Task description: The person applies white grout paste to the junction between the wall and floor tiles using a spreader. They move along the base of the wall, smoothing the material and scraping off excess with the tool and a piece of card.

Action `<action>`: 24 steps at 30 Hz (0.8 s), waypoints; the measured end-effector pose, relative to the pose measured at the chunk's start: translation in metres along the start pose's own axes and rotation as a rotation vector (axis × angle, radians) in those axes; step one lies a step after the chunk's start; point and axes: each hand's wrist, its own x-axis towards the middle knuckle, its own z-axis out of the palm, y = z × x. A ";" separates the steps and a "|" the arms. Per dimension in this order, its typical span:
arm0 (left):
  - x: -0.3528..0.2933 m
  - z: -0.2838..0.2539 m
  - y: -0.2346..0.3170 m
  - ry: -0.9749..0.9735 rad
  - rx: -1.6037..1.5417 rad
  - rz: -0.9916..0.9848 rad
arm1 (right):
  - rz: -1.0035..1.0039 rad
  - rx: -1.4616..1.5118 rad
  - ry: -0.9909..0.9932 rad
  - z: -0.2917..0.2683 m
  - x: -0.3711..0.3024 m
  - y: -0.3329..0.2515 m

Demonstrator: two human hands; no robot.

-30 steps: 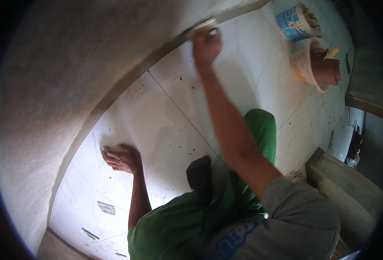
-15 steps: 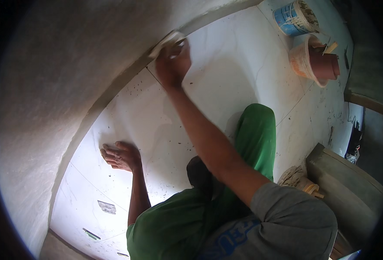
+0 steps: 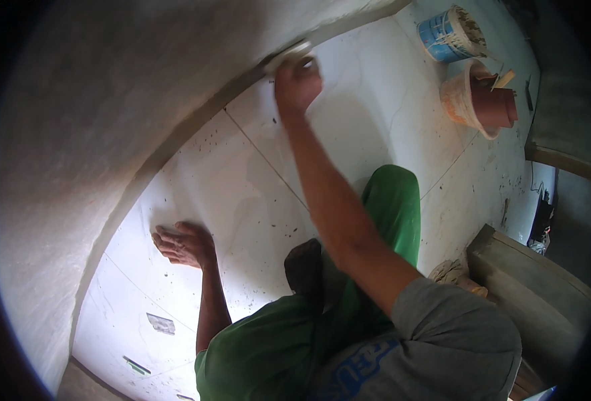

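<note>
My right hand (image 3: 298,88) is closed on a pale flat pad (image 3: 286,59), partly smeared by motion. It presses the pad against the strip along the foot of the grey wall (image 3: 142,80), where the wall meets the floor. What kind of pad this is I cannot make out. Lower left, my left hand (image 3: 185,245) lies on the white tiled floor (image 3: 242,167) with its fingers stretched out and holds nothing. Dark crumbs are scattered over the tiles between both hands.
A blue bucket (image 3: 444,37) caked with plaster and a pinkish bucket (image 3: 459,100) stand at the far right. A small metal plate (image 3: 161,324) and a thin green-edged piece (image 3: 137,365) lie lower left. A grey ledge (image 3: 533,287) borders the right side.
My right hand has slid the pad along the wall's foot, farther right and slightly away from me. My left hand has stayed at its spot on the tiles.
</note>
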 end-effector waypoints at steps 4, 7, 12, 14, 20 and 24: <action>0.007 0.001 -0.012 0.049 0.021 0.009 | -0.078 -0.029 0.062 0.019 -0.041 -0.018; 0.005 -0.005 0.002 0.012 -0.016 0.036 | -0.032 0.120 -0.010 -0.016 0.008 -0.032; 0.010 -0.001 -0.010 0.030 0.036 -0.018 | 0.062 0.069 0.012 0.030 -0.050 -0.027; 0.008 -0.003 -0.012 0.018 0.025 -0.035 | -0.057 0.057 0.092 0.035 -0.045 -0.023; 0.000 0.000 0.012 -0.005 0.005 0.007 | 0.137 -0.123 0.102 0.019 0.012 0.021; 0.013 -0.004 -0.009 0.029 0.051 -0.026 | -0.015 -0.073 0.163 0.034 -0.030 -0.027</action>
